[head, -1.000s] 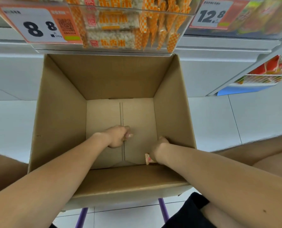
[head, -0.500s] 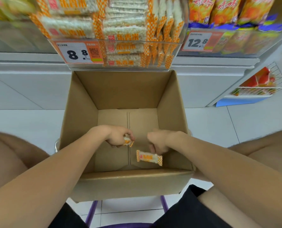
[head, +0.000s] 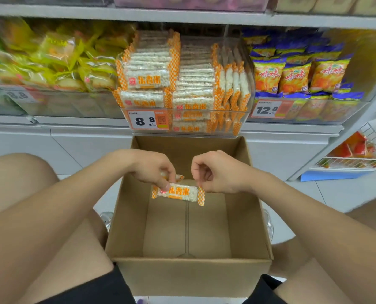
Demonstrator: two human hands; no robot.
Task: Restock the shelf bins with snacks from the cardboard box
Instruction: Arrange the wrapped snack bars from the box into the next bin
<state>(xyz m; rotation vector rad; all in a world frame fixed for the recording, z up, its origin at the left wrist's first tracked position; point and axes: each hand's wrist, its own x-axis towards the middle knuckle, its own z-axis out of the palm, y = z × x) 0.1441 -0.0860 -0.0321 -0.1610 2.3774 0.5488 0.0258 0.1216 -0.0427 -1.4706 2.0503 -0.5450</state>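
Observation:
A cardboard box [head: 191, 275] stands open on the floor between my knees, its bottom bare. Above it my left hand [head: 154, 167] and my right hand [head: 217, 172] hold one orange-and-white rice snack pack [head: 178, 193] between them. The left pinches its top left edge, the right pinches its right end. A second pack [head: 179, 177] shows as an orange tip under my left fingers, mostly hidden. Straight ahead, a clear shelf bin [head: 182, 121] with an 8.8 price tag is stacked with the same rice snacks.
Left of the rice bin is a bin of yellow bags [head: 51, 62]; to its right is a bin of orange-and-blue chip bags [head: 292, 73] tagged 12.8. A white wire basket [head: 358, 159] with red packs hangs at the far right. White floor tiles surround the box.
Both hands rose from the box bottom to above its rim. The pack that lay on the box floor is now held between them. My view tilted up toward the shelf.

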